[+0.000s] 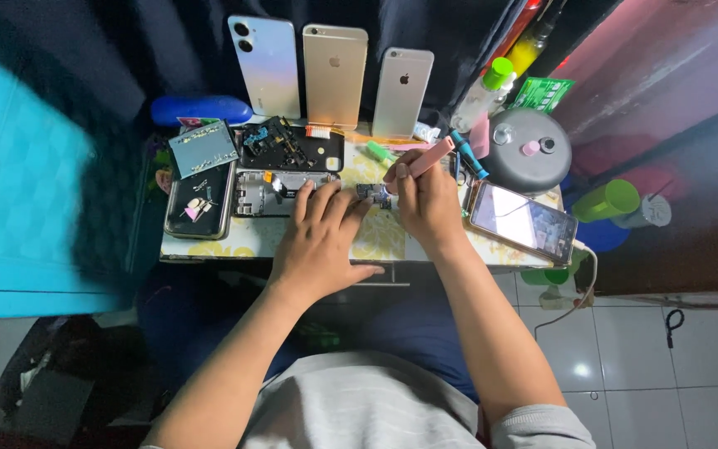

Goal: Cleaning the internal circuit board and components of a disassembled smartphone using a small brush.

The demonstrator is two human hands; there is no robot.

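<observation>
Pink tool gripped in the right hand, fingers clenched round its handle, tip angled down toward a small dark circuit board on the yellow-patterned table. Left hand laid flat and released, fingertips pressed on the table just left of that board, holding nothing. Opened phone frame just beyond the left fingers, with a dark back cover behind it and a black tray of small parts further left. Lit phone lying screen-up beside the right wrist. Three phones propped upright, backs outward, along the far edge. Grey round container near the right corner, green-capped bottle behind it.
</observation>
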